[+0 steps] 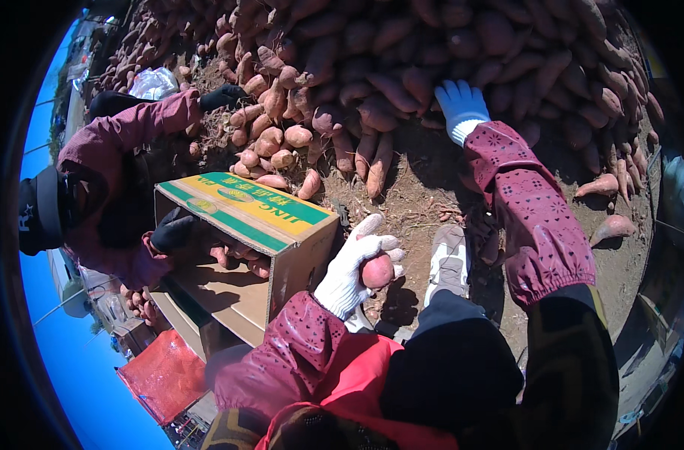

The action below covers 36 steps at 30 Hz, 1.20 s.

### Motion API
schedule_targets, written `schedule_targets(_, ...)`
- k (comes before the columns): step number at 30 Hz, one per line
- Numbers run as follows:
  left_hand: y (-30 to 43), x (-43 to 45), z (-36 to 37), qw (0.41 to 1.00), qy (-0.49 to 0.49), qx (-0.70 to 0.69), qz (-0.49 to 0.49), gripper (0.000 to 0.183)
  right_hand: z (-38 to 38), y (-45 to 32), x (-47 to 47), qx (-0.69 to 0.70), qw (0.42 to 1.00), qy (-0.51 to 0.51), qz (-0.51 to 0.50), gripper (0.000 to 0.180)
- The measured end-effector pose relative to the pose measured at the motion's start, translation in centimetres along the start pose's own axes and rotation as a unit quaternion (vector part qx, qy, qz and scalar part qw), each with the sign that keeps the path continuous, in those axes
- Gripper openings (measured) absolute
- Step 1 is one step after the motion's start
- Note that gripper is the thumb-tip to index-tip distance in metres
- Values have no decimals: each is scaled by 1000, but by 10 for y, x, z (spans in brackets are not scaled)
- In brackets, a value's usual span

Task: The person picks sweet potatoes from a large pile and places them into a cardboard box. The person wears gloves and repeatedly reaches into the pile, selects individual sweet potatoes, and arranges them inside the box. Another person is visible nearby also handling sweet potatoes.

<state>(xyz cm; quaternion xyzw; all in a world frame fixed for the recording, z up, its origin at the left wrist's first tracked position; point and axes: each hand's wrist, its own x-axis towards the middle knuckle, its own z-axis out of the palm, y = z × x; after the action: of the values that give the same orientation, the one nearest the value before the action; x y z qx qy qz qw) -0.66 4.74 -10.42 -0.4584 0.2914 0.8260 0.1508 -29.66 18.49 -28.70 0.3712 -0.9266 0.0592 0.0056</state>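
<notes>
My left hand, in a white knit glove, grips a round reddish sweet potato above the soil. My right hand, gloved the same way, reaches to the lower edge of a large heap of sweet potatoes. Its fingers are stretched out and touch the heap, with nothing seen held in them. Left of my left hand, a cardboard carton with a green and yellow printed side lies with its opening turned to the left. Several sweet potatoes show inside it.
Across the carton, a co-worker in a dark cap has one black-gloved hand at the carton's opening and another at the heap. My shoe stands on the soil. Loose sweet potatoes lie right. A red mesh sack is lower left.
</notes>
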Motion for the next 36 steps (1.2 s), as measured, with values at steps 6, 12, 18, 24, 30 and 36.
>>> schedule_targets(6, 9, 14, 0, 1000, -12, 3, 23, 77, 9, 12, 19, -51, 989, -121, -62, 39)
schedule_targets(12, 15, 18, -5, 994, 3, 47, 94, 77, -79, -45, -21, 280, 928, -242, 47, 43)
schedule_targets(18, 21, 30, -9, 986, -42, 105, 122, 73, -127, -127, -80, 603, 702, -362, 110, 42)
schedule_targets(24, 21, 13, -1, 996, 12, 53, 68, 65, -61, -106, -14, 456, 875, -79, 143, 60)
schedule_targets(30, -5, 15, -14, 997, 52, 28, 49, 52, -49, -112, 32, 229, 948, -201, 90, 66)
schedule_targets(36, 3, 29, -26, 989, 113, 18, 95, 49, -25, -110, 10, 345, 921, -164, 72, 57)
